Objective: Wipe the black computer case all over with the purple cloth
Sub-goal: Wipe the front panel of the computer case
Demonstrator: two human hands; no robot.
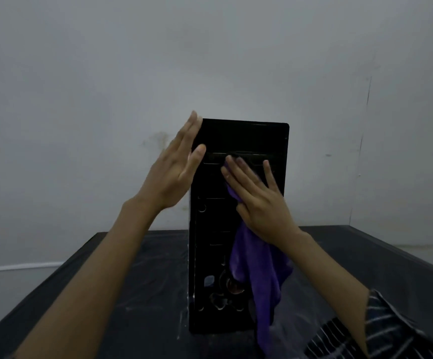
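Observation:
The black computer case (246, 136) stands upright on the table, its front panel facing me. My right hand (259, 200) lies flat on the upper front panel and presses the purple cloth (256, 275) against it. Most of the cloth hangs down below the hand over the panel's right side. My left hand (176, 167) is flat with fingers straight, resting against the case's upper left edge, thumb on the front. It holds nothing.
The case stands on a dark table (132, 281) covered in shiny black plastic. A pale wall (210, 60) rises close behind. A white cable (16, 266) runs along the wall at the left. A striped sleeve (391, 330) shows at the lower right.

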